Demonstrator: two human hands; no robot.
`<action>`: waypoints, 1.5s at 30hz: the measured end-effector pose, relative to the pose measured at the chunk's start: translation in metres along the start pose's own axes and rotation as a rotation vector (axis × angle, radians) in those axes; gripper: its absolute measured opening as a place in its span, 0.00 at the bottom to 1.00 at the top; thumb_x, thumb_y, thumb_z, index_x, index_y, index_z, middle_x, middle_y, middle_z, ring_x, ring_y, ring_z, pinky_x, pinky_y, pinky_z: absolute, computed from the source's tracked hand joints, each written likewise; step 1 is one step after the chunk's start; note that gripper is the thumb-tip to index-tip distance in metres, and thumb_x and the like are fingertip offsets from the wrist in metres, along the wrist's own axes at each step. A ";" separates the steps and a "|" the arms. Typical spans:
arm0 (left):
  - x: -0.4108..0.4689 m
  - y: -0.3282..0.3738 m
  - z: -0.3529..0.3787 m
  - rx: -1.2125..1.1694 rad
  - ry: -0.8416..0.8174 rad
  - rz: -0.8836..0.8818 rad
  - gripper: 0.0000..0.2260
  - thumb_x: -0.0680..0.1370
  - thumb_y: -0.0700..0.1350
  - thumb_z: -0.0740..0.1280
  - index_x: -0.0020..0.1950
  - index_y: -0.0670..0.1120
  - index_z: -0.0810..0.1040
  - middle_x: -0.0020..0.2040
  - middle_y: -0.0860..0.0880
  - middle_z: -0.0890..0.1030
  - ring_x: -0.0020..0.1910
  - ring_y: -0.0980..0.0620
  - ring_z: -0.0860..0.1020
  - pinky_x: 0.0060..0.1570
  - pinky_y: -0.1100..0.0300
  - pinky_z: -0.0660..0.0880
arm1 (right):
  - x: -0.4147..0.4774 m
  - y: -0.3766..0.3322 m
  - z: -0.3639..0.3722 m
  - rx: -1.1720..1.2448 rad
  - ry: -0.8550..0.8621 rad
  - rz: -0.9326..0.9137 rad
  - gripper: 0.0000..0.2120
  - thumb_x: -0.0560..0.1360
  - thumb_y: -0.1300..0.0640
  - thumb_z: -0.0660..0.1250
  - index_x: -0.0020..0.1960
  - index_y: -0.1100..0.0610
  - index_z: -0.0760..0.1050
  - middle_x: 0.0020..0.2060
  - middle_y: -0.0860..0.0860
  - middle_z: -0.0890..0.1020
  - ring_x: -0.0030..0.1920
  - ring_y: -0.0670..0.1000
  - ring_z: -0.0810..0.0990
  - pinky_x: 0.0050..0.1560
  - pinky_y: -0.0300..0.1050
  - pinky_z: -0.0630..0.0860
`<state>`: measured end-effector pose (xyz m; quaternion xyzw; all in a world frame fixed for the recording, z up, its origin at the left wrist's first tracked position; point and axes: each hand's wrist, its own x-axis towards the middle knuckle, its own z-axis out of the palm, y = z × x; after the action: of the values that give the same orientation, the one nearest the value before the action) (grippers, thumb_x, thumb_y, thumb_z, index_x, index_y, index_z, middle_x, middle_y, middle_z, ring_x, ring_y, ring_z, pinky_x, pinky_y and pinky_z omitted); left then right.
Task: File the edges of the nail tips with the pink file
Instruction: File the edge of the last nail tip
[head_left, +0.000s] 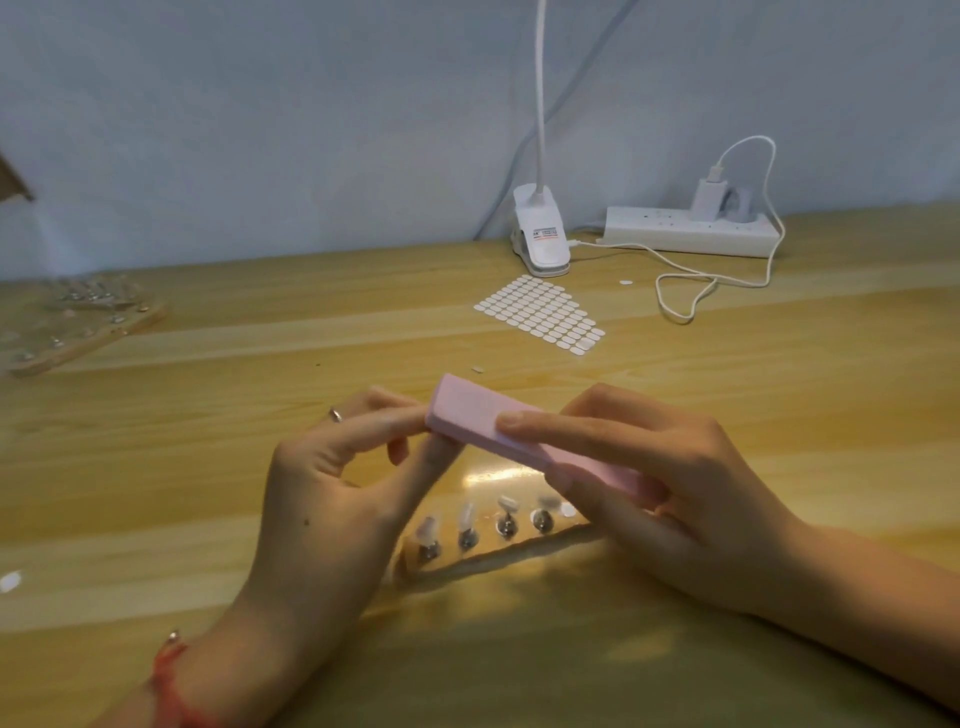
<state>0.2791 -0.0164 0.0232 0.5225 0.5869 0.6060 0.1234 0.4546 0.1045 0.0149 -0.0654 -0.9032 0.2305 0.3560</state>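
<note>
Head view: at the frame's centre the right hand (675, 493) grasps the pink file (467, 410), forefinger laid along its top and thumb beneath. The left hand (332, 483), at 9 o'clock from the file, is pinched closed at the file's end on something too small to see, probably a single nail tip being worked. At 6 o'clock from the file, on the table (779, 364), a wooden stand (519, 553) carries a row of nail tips (467, 514) on metal pegs. Filing looks under way. Whether those mounted tips are finished cannot be told, so several likely remain.
</note>
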 end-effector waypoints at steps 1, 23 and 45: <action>-0.002 0.001 0.003 0.019 -0.038 0.016 0.06 0.67 0.51 0.74 0.43 0.57 0.86 0.41 0.49 0.82 0.42 0.47 0.77 0.44 0.62 0.73 | 0.000 0.000 0.000 -0.004 0.005 0.000 0.16 0.79 0.55 0.63 0.66 0.51 0.76 0.46 0.50 0.80 0.43 0.44 0.77 0.43 0.30 0.66; 0.002 -0.001 -0.002 0.082 0.047 0.063 0.09 0.67 0.54 0.76 0.46 0.56 0.83 0.41 0.50 0.81 0.40 0.49 0.77 0.41 0.62 0.75 | 0.001 0.000 0.000 -0.017 0.001 0.021 0.16 0.79 0.54 0.62 0.67 0.49 0.75 0.46 0.50 0.80 0.43 0.46 0.78 0.42 0.32 0.67; -0.003 0.005 0.003 0.139 -0.031 0.174 0.06 0.71 0.53 0.71 0.47 0.56 0.83 0.39 0.55 0.80 0.38 0.53 0.77 0.38 0.67 0.72 | 0.003 0.002 -0.001 0.002 0.025 0.017 0.17 0.80 0.57 0.60 0.68 0.54 0.73 0.44 0.48 0.78 0.43 0.44 0.75 0.43 0.36 0.69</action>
<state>0.2854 -0.0184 0.0248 0.5881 0.5781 0.5640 0.0431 0.4532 0.1074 0.0161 -0.0757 -0.8979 0.2335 0.3653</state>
